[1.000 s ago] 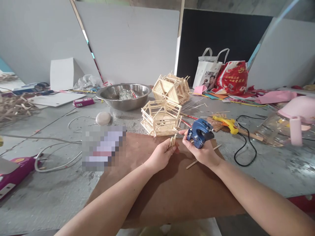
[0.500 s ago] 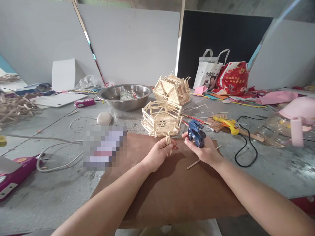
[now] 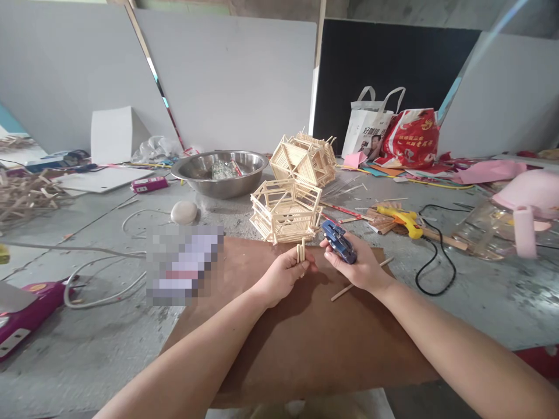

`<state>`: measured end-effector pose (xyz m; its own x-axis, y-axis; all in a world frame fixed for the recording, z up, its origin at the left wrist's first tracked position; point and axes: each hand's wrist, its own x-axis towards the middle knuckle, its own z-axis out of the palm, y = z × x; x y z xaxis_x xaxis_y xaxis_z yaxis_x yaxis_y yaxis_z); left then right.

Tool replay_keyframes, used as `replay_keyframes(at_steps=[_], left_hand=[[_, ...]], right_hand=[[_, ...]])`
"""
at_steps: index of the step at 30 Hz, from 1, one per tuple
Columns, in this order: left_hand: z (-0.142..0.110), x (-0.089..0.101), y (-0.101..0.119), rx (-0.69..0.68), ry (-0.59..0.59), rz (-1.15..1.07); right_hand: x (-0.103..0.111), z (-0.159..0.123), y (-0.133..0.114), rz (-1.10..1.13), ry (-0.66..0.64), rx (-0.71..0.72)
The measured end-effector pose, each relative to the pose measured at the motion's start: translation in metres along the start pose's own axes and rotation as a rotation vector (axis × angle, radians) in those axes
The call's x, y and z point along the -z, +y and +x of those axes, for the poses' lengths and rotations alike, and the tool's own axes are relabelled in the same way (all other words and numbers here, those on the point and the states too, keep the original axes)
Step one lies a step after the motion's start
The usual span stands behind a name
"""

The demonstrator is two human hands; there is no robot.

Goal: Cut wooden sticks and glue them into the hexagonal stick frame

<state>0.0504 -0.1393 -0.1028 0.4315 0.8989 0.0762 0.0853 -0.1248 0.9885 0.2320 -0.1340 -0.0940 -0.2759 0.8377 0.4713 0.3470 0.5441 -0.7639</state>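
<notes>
My left hand (image 3: 279, 279) pinches a few short pale wooden sticks (image 3: 301, 251), their ends pointing up between thumb and fingers. Closed around a dark blue plier-like hand tool (image 3: 339, 241) is my right hand (image 3: 367, 269), a short way to the right of the sticks. Just beyond both hands stands an open frame of glued sticks (image 3: 286, 212), many-sided, with a denser stick structure (image 3: 303, 160) behind it. A loose stick (image 3: 343, 292) lies under my right hand on the brown board (image 3: 323, 349).
A steel basin (image 3: 220, 183) stands behind to the left, near a white round object (image 3: 184, 212). On the right are a yellow glue gun (image 3: 402, 220) with a black cord and a clear jug with a pink lid (image 3: 530, 198). Purple power strips (image 3: 32, 308) and cables lie left.
The blue tool has tilted over and swung left, closer to the sticks. My left hand has shifted slightly, and the sticks show shorter above its fingers.
</notes>
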Motion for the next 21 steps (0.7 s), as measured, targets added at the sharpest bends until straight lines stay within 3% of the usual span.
replay_keyframes(at_steps=[6,21], left_hand=[[0.000,-0.001,0.001,-0.056,-0.088,0.121],[-0.013,0.005,0.004,0.011,0.011,0.139]], right_hand=[[0.000,0.001,0.002,0.006,-0.019,0.016],[0.002,0.001,0.000,-0.029,-0.042,0.018]])
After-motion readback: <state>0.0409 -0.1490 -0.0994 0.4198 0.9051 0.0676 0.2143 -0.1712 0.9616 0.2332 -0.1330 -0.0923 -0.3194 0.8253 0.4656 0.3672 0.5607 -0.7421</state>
